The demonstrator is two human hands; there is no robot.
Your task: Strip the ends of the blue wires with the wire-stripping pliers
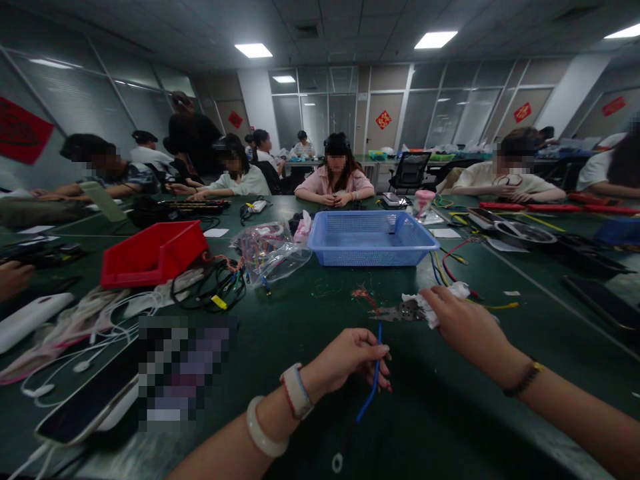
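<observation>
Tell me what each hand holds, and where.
Left hand: blue wire, pinched nearer its upper end. Right hand: pliers, held at the handle end, where white wrapping shows.

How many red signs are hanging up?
5: a big sign at the left edge, a small sign at back left, a middle sign, another sign right of that, and a last sign near the right edge. More may be hidden.

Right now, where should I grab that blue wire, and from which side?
Pinch the blue wire, probably by its lower length and from the near side: it is thin and slants free below the left grip, which holds it higher up, while the pliers sit close to its top end.
</observation>
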